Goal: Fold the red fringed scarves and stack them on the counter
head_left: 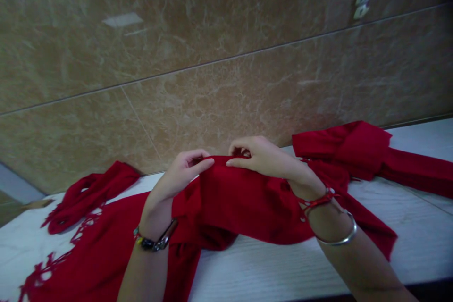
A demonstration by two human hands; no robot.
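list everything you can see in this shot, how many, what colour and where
held cloth: 1, red, centre, its upper edge between both hands
fringed cloth: 1, red, lower left; whether it joins the held cloth is unclear
small bundle: 1, red, far left on the table
folded cloth: count unclear, red, right by the wall
table: 1, white, under the cloths
wall: 1, brown, marbled, behind the table
fitting: 1, whitish, upper right of the wall, too blurred to name
wristwear: dark beaded band, left wrist; red bracelet and silver bangle, right wrist
left hand: 1, bare, pinching the cloth's edge
right hand: 1, bare, same edge
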